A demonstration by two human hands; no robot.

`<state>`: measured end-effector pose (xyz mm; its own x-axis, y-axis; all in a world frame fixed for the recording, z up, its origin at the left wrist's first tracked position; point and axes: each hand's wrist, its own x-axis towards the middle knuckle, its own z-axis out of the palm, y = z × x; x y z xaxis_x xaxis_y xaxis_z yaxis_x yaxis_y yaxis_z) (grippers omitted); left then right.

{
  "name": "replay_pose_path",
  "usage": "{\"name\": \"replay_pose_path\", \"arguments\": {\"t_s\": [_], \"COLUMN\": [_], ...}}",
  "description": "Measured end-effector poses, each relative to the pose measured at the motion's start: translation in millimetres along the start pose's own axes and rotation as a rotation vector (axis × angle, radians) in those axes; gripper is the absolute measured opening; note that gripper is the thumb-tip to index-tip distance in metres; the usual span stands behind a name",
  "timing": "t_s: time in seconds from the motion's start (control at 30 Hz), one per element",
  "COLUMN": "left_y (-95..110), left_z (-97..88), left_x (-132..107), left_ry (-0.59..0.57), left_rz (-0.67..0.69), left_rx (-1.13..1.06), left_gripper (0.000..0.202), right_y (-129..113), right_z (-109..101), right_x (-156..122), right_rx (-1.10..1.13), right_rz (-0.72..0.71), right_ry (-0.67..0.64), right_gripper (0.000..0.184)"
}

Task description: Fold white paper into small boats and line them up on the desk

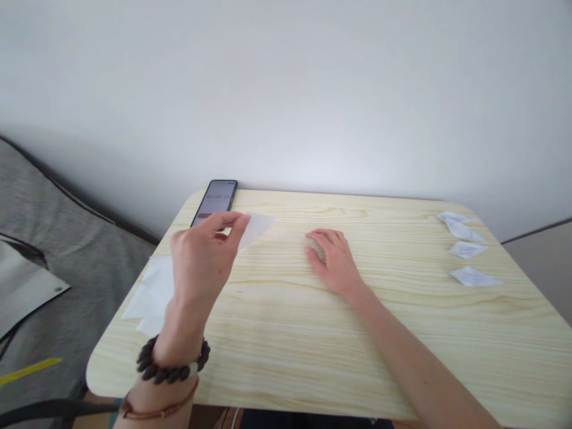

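My left hand (pixel 203 253) pinches a thin, whitish, see-through sheet of paper (pixel 259 228) between thumb and fingertips, held above the table's left half. Most of the sheet's near side is hidden behind the hand. Over the middle of the table rests my right hand (pixel 333 259), fingers curved and apart from the thumb, with nothing in it. Partly behind my left wrist lie several loose white paper sheets (pixel 149 301) at the table's left edge.
A light wood table (pixel 286 357) stands against a white wall. A phone (pixel 218 199) with a lit screen lies at the back left. Several folded white paper pieces (pixel 473 276) sit along the right side. Grey fabric (pixel 116 268) is beyond the left edge.
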<state>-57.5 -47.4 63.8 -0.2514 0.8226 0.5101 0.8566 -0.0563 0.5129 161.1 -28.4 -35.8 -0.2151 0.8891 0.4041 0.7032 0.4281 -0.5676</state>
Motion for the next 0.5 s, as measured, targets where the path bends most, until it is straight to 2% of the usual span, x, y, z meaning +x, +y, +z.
{"name": "replay_pose_path", "arguments": {"t_s": [0.07,0.17,0.3,0.4,0.5], "left_y": [4.4,9.0,11.5,11.9,10.4], "left_z": [19.5,59.0,108.3,125.9,127.6], "left_x": [4.5,15.3,23.5,19.9,11.6], "left_ry": [-0.005,-0.029,-0.153,-0.187,-0.199], "left_rz": [0.048,0.064,0.08,0.052,0.054], "left_rx": [-0.157,-0.377,-0.578,-0.641,-0.658], "left_gripper": [0.021,0.018,0.015,0.017,0.018], "right_y": [2.9,8.5,13.8,15.6,17.0], "right_z": [-2.8,-7.6,-15.2,-22.2,-27.8], "right_x": [1.3,3.8,8.8,12.6,13.9], "right_rx": [0.205,0.525,0.844,0.953,0.956], "right_rz": [0.071,0.249,0.376,0.449,0.482], "right_ry": [0.029,0.014,0.003,-0.027,-0.077], "right_gripper": [0.031,0.041,0.06,0.066,0.049]}}
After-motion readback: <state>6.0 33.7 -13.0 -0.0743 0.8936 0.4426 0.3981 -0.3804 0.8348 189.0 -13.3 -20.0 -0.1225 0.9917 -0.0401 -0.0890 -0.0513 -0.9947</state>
